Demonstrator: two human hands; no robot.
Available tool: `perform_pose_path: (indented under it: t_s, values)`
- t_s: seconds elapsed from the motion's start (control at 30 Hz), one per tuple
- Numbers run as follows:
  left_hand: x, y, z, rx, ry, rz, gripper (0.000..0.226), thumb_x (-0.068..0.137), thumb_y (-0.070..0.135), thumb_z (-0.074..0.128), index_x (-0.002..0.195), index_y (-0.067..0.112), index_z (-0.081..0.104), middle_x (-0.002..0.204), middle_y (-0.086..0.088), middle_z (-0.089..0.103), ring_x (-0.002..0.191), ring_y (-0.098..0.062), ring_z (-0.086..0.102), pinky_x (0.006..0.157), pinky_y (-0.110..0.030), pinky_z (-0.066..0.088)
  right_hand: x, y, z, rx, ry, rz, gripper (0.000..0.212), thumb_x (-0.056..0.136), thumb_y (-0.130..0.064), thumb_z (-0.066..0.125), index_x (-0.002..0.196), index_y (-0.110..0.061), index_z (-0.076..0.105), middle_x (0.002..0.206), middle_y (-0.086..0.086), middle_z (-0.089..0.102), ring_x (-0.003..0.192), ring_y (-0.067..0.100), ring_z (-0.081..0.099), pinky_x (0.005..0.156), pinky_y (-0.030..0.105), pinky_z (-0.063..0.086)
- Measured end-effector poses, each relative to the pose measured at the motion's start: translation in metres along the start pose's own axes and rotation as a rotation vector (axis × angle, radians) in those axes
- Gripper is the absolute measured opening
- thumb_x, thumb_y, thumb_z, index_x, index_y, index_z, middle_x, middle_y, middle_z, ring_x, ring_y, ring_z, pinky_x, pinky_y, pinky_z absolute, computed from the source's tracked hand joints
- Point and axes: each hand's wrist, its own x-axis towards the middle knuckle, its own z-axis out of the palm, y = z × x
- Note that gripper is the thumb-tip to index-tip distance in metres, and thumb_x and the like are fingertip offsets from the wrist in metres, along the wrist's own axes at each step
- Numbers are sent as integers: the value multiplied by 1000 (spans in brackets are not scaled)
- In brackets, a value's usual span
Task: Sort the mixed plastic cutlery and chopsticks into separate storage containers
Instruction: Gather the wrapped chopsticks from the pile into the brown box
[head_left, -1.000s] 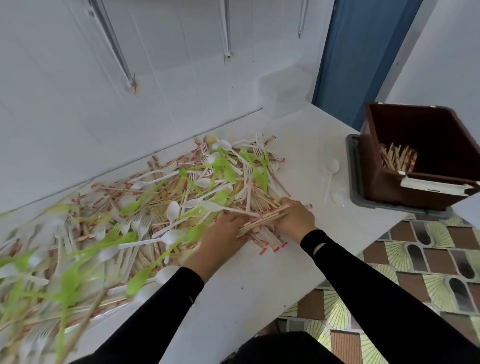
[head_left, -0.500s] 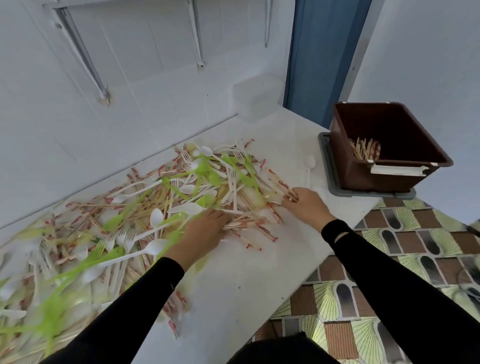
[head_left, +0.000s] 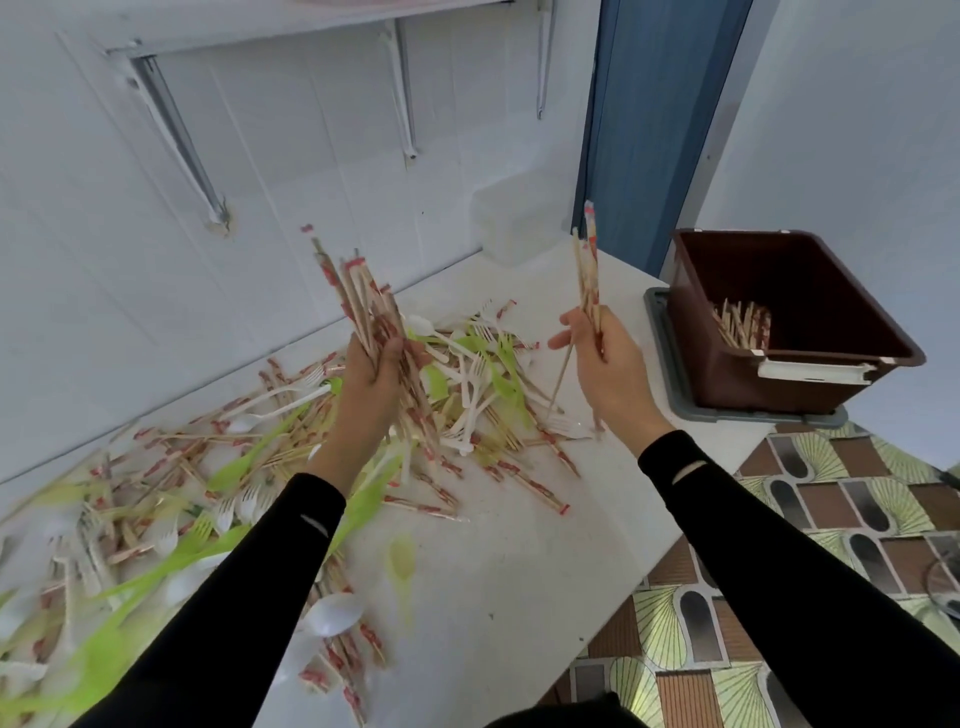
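A brown bin (head_left: 727, 379) sits on a grey tray (head_left: 662, 353) at the far right end of a white counter (head_left: 519, 571), with some wrapped chopsticks (head_left: 743, 325) lying inside it. Just left of the bin, raised above the counter, the right hand (head_left: 608, 369) pinches a few chopsticks (head_left: 589, 275) upright between thumb and curled fingers. Further left of the bin, the left hand (head_left: 374, 374) grips a thick bundle of chopsticks (head_left: 363, 301), fingers wrapped round it. Beneath both hands and stretching away left from the bin lies a mixed pile (head_left: 483, 379) of white and green plastic forks, spoons and chopsticks.
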Motion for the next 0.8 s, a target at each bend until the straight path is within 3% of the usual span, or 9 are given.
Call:
perform_pose_path:
  t_s: [0.07, 0.17, 0.23, 0.3, 0.4, 0.5, 0.6, 0.7, 0.8]
  values:
    - [1, 3, 3, -57, 54, -30, 20, 105, 20, 43, 117, 5, 47, 94, -7, 66, 88, -21, 69, 78, -37, 58, -9, 10, 7, -5, -51, 2, 22, 105, -28, 42, 101, -15, 59, 85, -4, 70, 51, 5, 42, 50, 13, 35]
    - [-9, -1, 12, 45, 105, -6, 18, 103, 26, 49, 106, 9, 53, 85, -16, 65, 75, -14, 65, 67, -30, 55, -27, 32, 15, -40, -195, 60, 26, 105, -32, 42, 102, -10, 55, 85, 3, 65, 49, 0, 43, 51, 15, 34]
    - [-19, -9, 19, 88, 114, -2, 20, 102, 28, 50, 103, 9, 55, 80, -10, 65, 71, -11, 62, 64, -28, 52, -35, 49, 21, -162, -319, 103, 27, 105, -35, 40, 102, -11, 53, 85, 7, 63, 56, 0, 45, 55, 22, 35]
    - [-29, -21, 25, 96, 71, -8, 17, 101, 26, 52, 104, 9, 56, 81, -5, 65, 74, -11, 64, 67, -21, 51, -37, 58, 25, -246, -382, 146, 28, 105, -37, 38, 102, -14, 53, 86, 8, 62, 65, 10, 48, 58, 22, 34]
    - [-41, -37, 29, 95, 9, -69, 24, 98, 27, 57, 119, 17, 51, 101, -3, 68, 95, -10, 67, 80, -17, 52, -31, 51, 28, -176, -340, 118, 24, 106, -32, 35, 100, -15, 52, 81, -1, 60, 61, 11, 47, 58, 24, 37]
    - [-49, -48, 29, 142, -62, -145, 28, 95, 27, 64, 119, 26, 52, 102, 4, 68, 94, -4, 65, 77, -13, 50, -25, 44, 30, -155, -318, 103, 25, 106, -33, 37, 93, -15, 47, 71, 2, 51, 57, 13, 42, 55, 26, 35]
    - [-52, -57, 28, 186, -105, -165, 18, 97, 26, 61, 113, 32, 54, 96, 0, 69, 84, -13, 67, 72, -20, 53, -26, 60, 34, -370, -437, 195, 24, 101, -29, 50, 84, -12, 49, 70, 0, 48, 60, 14, 42, 51, 21, 32]
    - [-49, -58, 27, 175, -49, -211, 13, 100, 30, 53, 109, 22, 57, 85, 6, 67, 83, -12, 68, 73, -24, 51, -33, 77, 44, -538, -512, 287, 25, 93, -33, 59, 78, -14, 53, 78, 2, 58, 70, 20, 55, 59, 29, 39]
    - [-43, -52, 23, 104, 0, -202, 25, 103, 32, 47, 104, 10, 56, 72, 7, 65, 74, -22, 68, 73, -36, 56, -37, 81, 58, -710, -502, 210, 30, 91, -43, 59, 91, -13, 59, 96, 5, 60, 84, 24, 60, 66, 32, 44]
